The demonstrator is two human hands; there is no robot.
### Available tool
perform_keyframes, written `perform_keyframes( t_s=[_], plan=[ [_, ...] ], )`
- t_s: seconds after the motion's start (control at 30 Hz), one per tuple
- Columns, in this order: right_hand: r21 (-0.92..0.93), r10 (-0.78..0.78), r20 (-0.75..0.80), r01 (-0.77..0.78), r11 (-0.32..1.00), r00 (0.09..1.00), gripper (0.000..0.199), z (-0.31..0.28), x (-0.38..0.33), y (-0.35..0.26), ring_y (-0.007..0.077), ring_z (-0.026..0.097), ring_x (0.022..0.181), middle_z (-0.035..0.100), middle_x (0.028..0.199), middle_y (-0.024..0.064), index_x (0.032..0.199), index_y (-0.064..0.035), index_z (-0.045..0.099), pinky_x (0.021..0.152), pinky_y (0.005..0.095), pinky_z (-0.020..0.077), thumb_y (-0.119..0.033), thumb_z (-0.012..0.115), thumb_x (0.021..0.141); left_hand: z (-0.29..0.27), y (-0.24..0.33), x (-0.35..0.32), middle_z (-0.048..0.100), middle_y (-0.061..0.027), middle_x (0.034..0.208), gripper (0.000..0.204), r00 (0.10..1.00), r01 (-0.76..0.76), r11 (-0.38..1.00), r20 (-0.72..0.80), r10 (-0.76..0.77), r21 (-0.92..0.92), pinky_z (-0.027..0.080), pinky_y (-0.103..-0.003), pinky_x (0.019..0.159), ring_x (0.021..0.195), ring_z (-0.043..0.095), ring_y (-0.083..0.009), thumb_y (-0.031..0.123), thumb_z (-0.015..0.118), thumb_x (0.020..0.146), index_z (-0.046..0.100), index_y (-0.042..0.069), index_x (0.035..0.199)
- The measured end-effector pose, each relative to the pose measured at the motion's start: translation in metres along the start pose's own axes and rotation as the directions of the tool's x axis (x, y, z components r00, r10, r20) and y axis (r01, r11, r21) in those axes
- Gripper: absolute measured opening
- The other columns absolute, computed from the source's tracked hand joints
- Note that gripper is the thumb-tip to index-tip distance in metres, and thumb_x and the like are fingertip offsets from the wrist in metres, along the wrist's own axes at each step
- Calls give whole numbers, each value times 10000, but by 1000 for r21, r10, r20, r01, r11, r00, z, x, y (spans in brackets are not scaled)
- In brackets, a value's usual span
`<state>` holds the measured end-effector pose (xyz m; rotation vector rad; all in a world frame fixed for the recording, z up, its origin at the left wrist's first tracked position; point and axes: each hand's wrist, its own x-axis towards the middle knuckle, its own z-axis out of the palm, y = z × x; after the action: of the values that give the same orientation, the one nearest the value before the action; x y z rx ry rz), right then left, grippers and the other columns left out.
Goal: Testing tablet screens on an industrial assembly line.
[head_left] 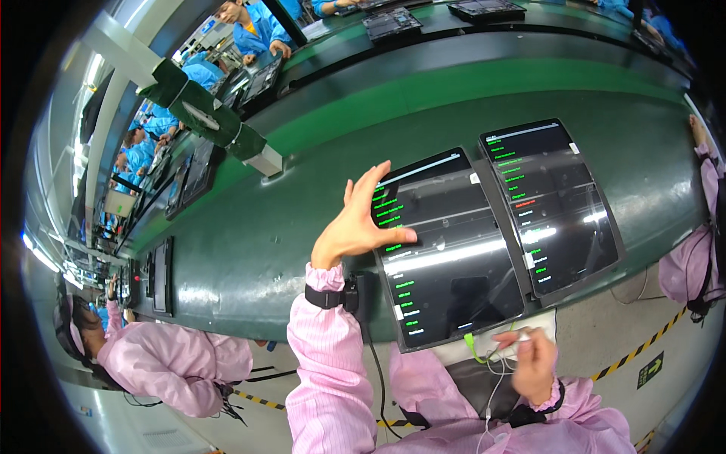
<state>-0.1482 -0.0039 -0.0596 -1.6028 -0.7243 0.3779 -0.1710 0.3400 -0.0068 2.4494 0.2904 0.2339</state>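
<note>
Two dark tablets lie side by side on the green bench, both screens lit with lists of green text. My left hand point(355, 223) is spread open at the left edge of the left tablet point(454, 242), its thumb over the screen. Below that tablet's lower edge, my right hand point(535, 365) is closed, its fingertips pinching part of a white earphone cable point(495, 393). What end of the cable is between the fingers is too small to make out. A bright green plug or short lead point(470, 346) sits at the tablet's lower edge. The right tablet point(556, 212) shows one red line.
A green-wrapped post point(208, 117) rises from the green bench point(249, 257) at the back left. A black cable point(376, 371) hangs beside my left sleeve. Co-workers in pink point(166, 363) and blue point(261, 26) are around; more devices point(393, 26) lie on the far line.
</note>
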Motion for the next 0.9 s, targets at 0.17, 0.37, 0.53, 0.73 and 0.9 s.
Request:
perform_keyframes(
  t_s=[0.17, 0.37, 0.53, 0.73, 0.9],
  plan=[
    [4, 6, -353, -5, 1000, 936, 258, -41, 6, 10, 137, 584, 626, 651, 719, 112, 851, 58, 584, 578, 255, 452, -171, 493, 926, 8, -1, -3, 234, -198, 1431, 1214, 997, -69, 986, 40, 63, 150, 34, -494, 1097, 1370, 115, -330, 472, 844, 483, 181, 31, 1400],
    [90, 226, -492, -210, 974, 841, 274, -94, 7, 11, 100, 557, 553, 625, 627, 89, 878, 63, 639, 530, 224, 434, -173, 508, 925, -3, 15, 9, 479, -176, 1285, 755, 972, 14, 997, -231, -32, -81, 273, -390, 1044, 1247, 395, -286, 311, 733, 724, 364, 54, 1330],
    [138, 404, -208, -383, 914, 891, 255, -128, 5, 15, 82, 555, 531, 624, 602, 77, 866, 53, 639, 504, 204, 429, -163, 514, 919, -2, 57, 32, 485, -209, 1264, 683, 995, -14, 987, -93, 30, 161, 325, -411, 1014, 1208, 433, -338, 314, 694, 772, 384, 9, 1298],
    [45, 440, -56, -438, 898, 896, 277, -123, 24, 17, 67, 561, 525, 633, 581, 62, 795, 50, 658, 477, 205, 429, -197, 569, 884, 28, 95, 85, 475, -238, 1257, 659, 994, -100, 969, -20, 107, 227, 359, -371, 984, 1203, 439, -340, 343, 652, 813, 389, -44, 1278],
    [23, 425, -9, -425, 905, 905, 296, -121, 36, 16, 63, 560, 518, 630, 568, 65, 793, 50, 660, 476, 210, 432, -216, 569, 885, 58, 103, 121, 489, -250, 1227, 667, 991, -127, 961, -13, 134, 247, 448, -337, 857, 1096, 527, -302, 390, 620, 832, 395, -63, 1266]
  ],
)
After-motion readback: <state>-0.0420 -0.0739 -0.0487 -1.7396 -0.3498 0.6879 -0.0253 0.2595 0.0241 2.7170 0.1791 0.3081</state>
